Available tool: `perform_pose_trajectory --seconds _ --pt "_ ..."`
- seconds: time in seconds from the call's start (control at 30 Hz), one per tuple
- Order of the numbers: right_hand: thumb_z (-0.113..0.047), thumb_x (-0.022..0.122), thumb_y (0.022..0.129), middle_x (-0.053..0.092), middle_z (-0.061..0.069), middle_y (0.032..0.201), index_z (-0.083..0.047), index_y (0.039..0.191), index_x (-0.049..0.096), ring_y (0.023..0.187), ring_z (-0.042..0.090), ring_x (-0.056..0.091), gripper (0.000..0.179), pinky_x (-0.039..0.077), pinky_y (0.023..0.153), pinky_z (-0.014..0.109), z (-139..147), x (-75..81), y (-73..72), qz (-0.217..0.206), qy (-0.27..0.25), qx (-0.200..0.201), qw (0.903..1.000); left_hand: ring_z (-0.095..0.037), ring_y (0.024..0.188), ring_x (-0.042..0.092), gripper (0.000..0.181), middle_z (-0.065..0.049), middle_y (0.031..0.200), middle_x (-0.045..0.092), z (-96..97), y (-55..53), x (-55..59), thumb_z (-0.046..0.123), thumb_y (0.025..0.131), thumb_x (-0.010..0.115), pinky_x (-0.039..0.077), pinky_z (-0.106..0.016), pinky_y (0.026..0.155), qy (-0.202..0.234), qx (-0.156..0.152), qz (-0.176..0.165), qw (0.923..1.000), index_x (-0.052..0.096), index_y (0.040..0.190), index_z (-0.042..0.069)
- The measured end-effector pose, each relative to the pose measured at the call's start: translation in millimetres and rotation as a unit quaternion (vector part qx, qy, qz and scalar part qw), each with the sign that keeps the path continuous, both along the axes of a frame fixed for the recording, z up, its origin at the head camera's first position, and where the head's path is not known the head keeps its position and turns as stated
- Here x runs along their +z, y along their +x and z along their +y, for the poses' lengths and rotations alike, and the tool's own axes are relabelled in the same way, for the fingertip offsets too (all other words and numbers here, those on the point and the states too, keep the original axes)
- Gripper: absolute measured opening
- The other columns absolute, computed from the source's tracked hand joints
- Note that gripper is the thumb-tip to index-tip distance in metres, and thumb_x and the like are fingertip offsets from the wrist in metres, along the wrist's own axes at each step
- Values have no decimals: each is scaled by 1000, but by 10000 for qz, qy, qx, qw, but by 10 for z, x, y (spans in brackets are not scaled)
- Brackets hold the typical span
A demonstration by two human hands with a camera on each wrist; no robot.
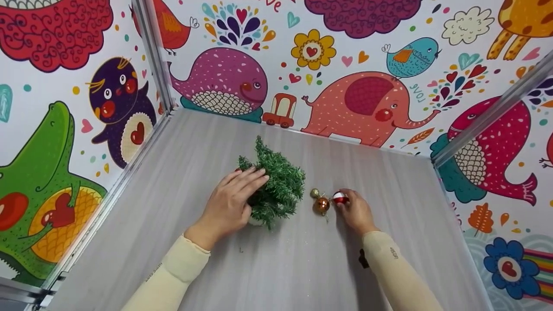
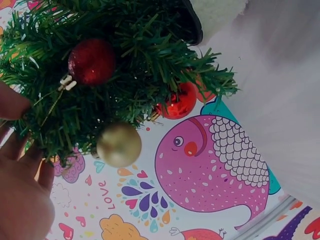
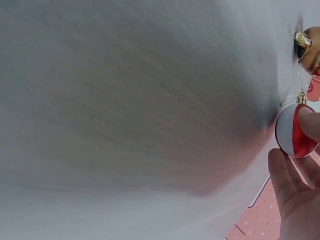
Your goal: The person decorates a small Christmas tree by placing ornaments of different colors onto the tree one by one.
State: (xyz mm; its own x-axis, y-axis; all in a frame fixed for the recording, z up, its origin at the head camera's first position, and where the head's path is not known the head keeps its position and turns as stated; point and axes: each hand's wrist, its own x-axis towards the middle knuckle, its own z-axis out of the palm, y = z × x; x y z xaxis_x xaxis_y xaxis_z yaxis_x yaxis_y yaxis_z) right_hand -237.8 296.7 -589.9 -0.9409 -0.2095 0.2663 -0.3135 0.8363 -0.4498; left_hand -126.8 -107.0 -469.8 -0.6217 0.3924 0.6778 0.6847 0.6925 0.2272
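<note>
A small green artificial Christmas tree [image 1: 278, 181] stands on the table. My left hand [image 1: 231, 198] grips its left side, thumb and fingers around the branches. In the left wrist view a dark red glitter ball [image 2: 92, 62], a shiny red ball [image 2: 180, 101] and a pale gold ball [image 2: 119, 144] hang on the tree. To the right of the tree, my right hand [image 1: 356, 211] pinches a red and white Christmas ball [image 1: 340, 197] with a gold cap and string. Beside that ball lie a copper-coloured ball [image 1: 322, 205] and a smaller gold glitter ball [image 1: 315, 192].
The grey wood-grain table [image 1: 268, 276] is bounded at the back and sides by panels [image 1: 276, 65] with cartoon animals. Metal posts [image 1: 151, 47] frame the corners. Tiny glitter specks dot the tabletop in front of the tree.
</note>
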Motion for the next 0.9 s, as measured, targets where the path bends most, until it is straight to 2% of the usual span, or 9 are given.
perform_pose_trajectory --seconds 0.23,0.43,0.67,0.9 --pt "-6 75 88 60 19 124 -3 130 60 98 31 64 45 53 83 49 25 142 42 10 -125 -72 9999 -27 135 47 76 -5 147 52 9 -29 -2 -10 67 57 32 -45 112 96 -13 73 9999 56 141 11" --pt "-6 77 86 61 17 123 -5 128 61 97 29 66 45 57 77 44 -23 316 176 442 -292 37 9986 -31 132 50 74 -8 144 54 13 -20 -52 -9 67 56 36 -49 109 133 31 227 9996 57 139 10" --pt "-7 77 86 60 13 122 -6 132 60 96 25 67 49 59 75 40 -187 527 422 867 -578 486 9934 -29 132 49 75 -7 144 55 -1 13 -65 -9 66 56 35 -47 110 176 72 193 9996 57 139 10" --pt "-10 78 86 60 6 120 -8 129 62 96 19 64 46 58 75 37 -417 688 690 1146 -737 1196 9834 -27 133 48 74 -6 144 54 11 -1 -38 -8 67 55 34 -46 111 126 70 167 9998 58 139 10"
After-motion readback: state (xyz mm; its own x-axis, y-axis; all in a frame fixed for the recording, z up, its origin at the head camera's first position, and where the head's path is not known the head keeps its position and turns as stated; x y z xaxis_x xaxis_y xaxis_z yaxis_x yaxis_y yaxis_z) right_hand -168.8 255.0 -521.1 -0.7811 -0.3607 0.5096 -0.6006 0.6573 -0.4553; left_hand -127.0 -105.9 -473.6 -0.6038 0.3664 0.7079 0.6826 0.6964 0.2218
